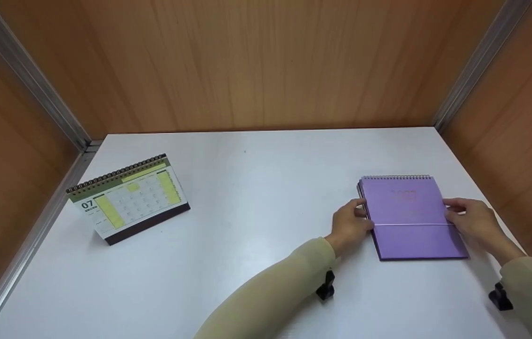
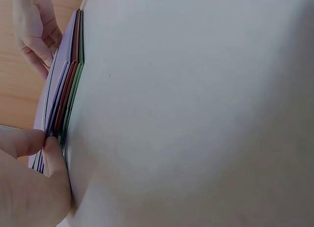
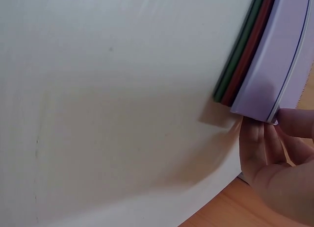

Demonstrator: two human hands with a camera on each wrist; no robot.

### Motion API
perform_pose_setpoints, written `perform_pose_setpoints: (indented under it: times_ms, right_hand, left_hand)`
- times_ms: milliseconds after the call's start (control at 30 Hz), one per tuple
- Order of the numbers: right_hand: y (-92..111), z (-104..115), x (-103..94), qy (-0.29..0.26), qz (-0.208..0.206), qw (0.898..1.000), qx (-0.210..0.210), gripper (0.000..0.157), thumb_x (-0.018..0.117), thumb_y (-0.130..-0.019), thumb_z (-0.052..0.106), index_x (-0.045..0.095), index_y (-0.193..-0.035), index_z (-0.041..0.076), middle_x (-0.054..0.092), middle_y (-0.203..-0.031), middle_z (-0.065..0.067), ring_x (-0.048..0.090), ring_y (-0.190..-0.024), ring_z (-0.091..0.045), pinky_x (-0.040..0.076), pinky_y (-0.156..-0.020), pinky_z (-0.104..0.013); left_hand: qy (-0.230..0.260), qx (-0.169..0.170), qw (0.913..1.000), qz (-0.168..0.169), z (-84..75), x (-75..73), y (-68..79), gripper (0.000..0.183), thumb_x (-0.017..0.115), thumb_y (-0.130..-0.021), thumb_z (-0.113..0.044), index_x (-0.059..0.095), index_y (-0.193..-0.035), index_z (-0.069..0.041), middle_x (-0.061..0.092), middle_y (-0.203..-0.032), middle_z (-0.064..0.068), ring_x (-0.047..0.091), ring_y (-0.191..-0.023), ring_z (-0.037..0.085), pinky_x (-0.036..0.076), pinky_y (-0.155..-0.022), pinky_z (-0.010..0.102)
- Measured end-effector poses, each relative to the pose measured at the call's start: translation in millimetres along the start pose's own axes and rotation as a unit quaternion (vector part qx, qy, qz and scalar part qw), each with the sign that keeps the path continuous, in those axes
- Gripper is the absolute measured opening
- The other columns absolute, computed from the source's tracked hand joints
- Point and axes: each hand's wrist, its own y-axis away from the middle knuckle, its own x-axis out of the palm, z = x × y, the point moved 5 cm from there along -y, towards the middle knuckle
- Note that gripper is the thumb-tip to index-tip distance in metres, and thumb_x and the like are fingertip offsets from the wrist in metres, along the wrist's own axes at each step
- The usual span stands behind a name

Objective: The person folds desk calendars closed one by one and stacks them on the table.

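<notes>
A purple spiral-bound desk calendar (image 1: 407,242) lies at the right of the white table. In the right wrist view, a red calendar (image 3: 246,55) and a green calendar (image 3: 235,55) lie stacked beneath it. My left hand (image 1: 350,223) pinches the purple calendar's left edge, thumb near its top and fingers along the side. On the opposite edge, my right hand (image 1: 475,223) grips it between thumb and fingers; the fingertips beneath are hidden. The left wrist view shows the layered edges close together by my left thumb (image 2: 24,141).
At the left of the table (image 1: 256,197) stands another desk calendar (image 1: 139,197), tilted, with a green and white page marked 07. Wooden panels (image 1: 266,66) with metal corner strips enclose the back and both sides.
</notes>
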Motion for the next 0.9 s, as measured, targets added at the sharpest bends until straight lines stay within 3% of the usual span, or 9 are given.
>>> perform_pose_setpoints:
  times_ms: [567, 767, 900]
  right_hand:
    - [-1.6, -2.2, -6.1, -0.014, 0.012, 1.000, 0.003, 0.045, 0.056, -0.096, 0.017, 0.053, -0.137, -0.003, 0.064, -0.112, -0.021, 0.054, -0.094, -0.019, 0.047, -0.064, -0.015]
    - [-0.6, -2.1, -4.6, -0.059, 0.036, 0.997, 0.014, 0.051, 0.054, -0.098, 0.020, 0.046, -0.141, -0.007, 0.061, -0.116, -0.025, 0.057, -0.082, -0.007, 0.053, -0.064, -0.023]
    - [1.1, 1.5, -7.1, -0.076, 0.037, 0.996, 0.019, 0.056, 0.052, -0.099, 0.024, 0.040, -0.143, -0.009, 0.057, -0.122, -0.031, 0.061, -0.085, -0.009, 0.054, -0.067, -0.021]
  left_hand:
    - [-0.017, 0.004, 0.9998, 0.011, -1.6, -5.0, -2.0, 0.059, 0.077, -0.079, -0.003, 0.060, -0.132, -0.020, 0.066, -0.099, -0.002, 0.060, -0.085, 0.007, 0.051, -0.079, 0.021]
    - [-0.030, -0.003, 0.9991, 0.029, 0.6, -10.5, -2.7, 0.060, 0.080, -0.079, -0.011, 0.060, -0.133, -0.025, 0.064, -0.104, -0.003, 0.059, -0.090, 0.007, 0.051, -0.082, 0.022]
    - [-0.020, 0.002, 0.9989, 0.042, 3.4, -19.3, -3.4, 0.058, 0.082, -0.078, -0.016, 0.061, -0.131, -0.024, 0.065, -0.107, -0.001, 0.061, -0.093, 0.009, 0.052, -0.081, 0.023]
